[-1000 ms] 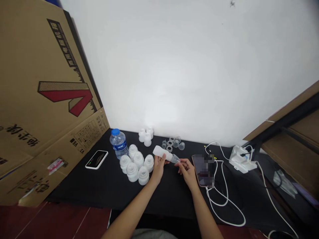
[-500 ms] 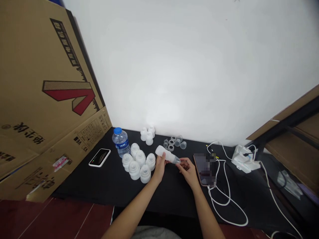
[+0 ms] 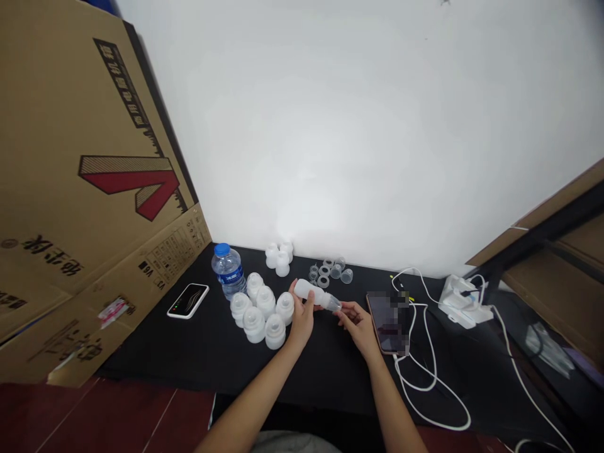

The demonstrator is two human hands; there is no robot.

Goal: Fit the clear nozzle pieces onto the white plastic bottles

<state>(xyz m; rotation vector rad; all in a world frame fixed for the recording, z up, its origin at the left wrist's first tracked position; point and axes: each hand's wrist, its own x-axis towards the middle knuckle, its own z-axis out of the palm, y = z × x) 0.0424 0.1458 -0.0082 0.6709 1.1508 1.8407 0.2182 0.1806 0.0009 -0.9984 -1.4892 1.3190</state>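
My left hand (image 3: 301, 318) is wrapped around a small white plastic bottle (image 3: 311, 292) that lies tilted above the black table (image 3: 212, 352). The fingers of my right hand (image 3: 357, 321) pinch the clear cap (image 3: 334, 304) at the bottle's right end. Just left of my left hand stands a cluster of several white bottles (image 3: 262, 309). Three more white bottles (image 3: 278, 257) stand at the back by the wall. Several clear caps and rings (image 3: 329, 271) lie behind my hands.
A water bottle with a blue cap (image 3: 227, 270) stands left of the cluster. A white-edged phone (image 3: 187, 300) lies further left, beside a large cardboard box (image 3: 80, 189). Right of my hands lie a dark phone (image 3: 387, 321), white cables (image 3: 425, 377) and a white power strip (image 3: 460, 302).
My left hand has shifted slightly along the bottle, with the thumb now raised over its body. The bottle and my right hand stay in nearly the same place.
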